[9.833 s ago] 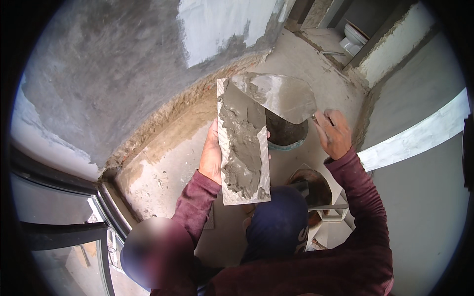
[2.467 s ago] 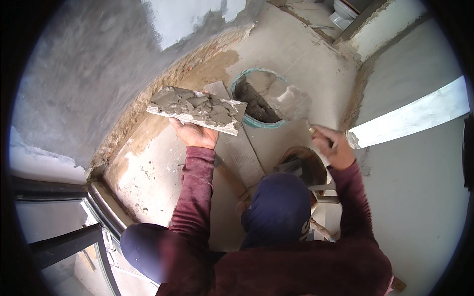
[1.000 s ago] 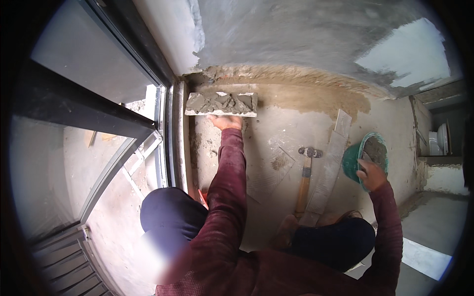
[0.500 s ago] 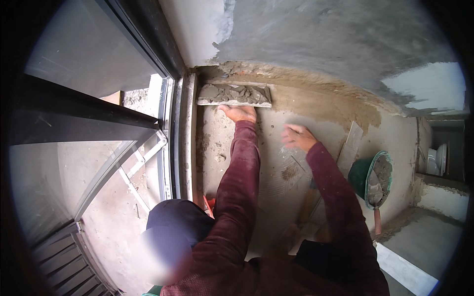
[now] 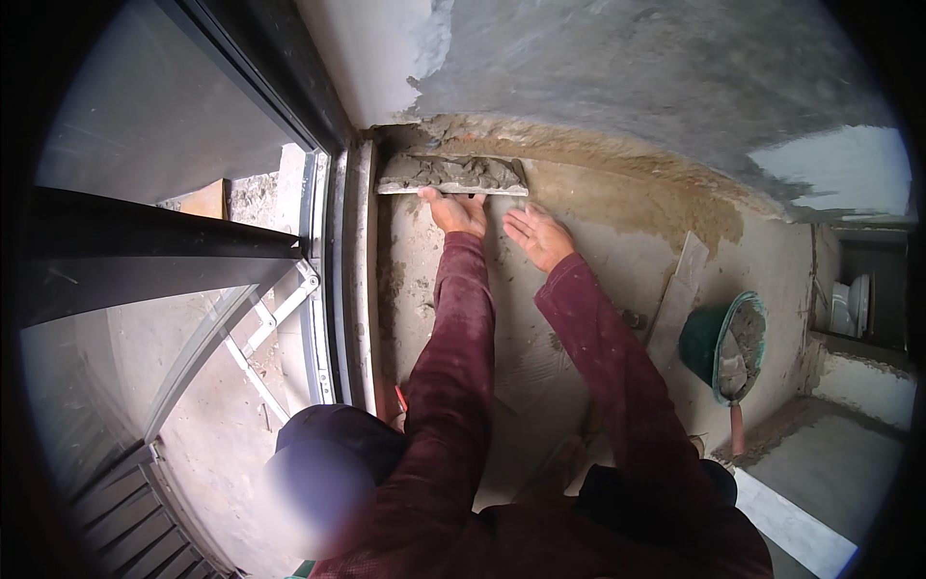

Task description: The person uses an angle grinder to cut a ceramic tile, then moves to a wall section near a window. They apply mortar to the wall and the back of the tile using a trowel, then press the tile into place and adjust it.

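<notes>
Gripping a long, narrow, pale rectangular tile (image 5: 458, 189) from below by its near edge with the left hand (image 5: 456, 214), loaded on top with lumpy wet grey mortar (image 5: 451, 172), close to the base of the grey plastered wall (image 5: 627, 87), near the dark metal door frame (image 5: 338, 289). Holding the right hand (image 5: 538, 237) open, fingers extended, just beside the tile's right end. Note, well to the right, a round green bucket (image 5: 701, 340) of mortar, with a metal trowel (image 5: 733, 367) resting in it, handle over the rim.
</notes>
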Tool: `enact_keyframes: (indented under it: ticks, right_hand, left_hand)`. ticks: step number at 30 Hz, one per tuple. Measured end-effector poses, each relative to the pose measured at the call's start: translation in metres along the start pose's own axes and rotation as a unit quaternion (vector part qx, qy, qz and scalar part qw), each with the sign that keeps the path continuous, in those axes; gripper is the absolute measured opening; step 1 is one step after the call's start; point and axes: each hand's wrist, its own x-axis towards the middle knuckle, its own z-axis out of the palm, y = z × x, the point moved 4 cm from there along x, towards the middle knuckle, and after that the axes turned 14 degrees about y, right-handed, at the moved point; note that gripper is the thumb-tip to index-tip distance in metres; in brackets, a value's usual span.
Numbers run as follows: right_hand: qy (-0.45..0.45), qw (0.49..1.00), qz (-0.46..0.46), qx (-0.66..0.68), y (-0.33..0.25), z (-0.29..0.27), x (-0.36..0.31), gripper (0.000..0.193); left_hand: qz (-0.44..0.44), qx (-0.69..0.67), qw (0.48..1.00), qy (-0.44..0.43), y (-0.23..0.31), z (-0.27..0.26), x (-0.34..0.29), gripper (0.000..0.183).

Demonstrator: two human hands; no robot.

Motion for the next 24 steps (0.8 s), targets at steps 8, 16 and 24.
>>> enact_keyframes:
  ticks: [8,16,24]
  right_hand:
    - [0.007,1.000,-0.016,0.014,0.001,0.003,0.008,0.054]
    - [0.008,1.000,-0.014,-0.002,-0.003,0.019,-0.006,0.057]
    - [-0.033,0.998,-0.036,-0.032,-0.002,0.001,-0.017,0.054]
  left_hand:
    - [-0.009,0.023,1.000,0.007,0.004,-0.009,0.008,0.076]
    - [0.046,0.091,0.994,-0.042,0.014,0.014,-0.001,0.067]
    - [0.094,0.181,0.979,-0.004,0.025,0.045,-0.005,0.074]
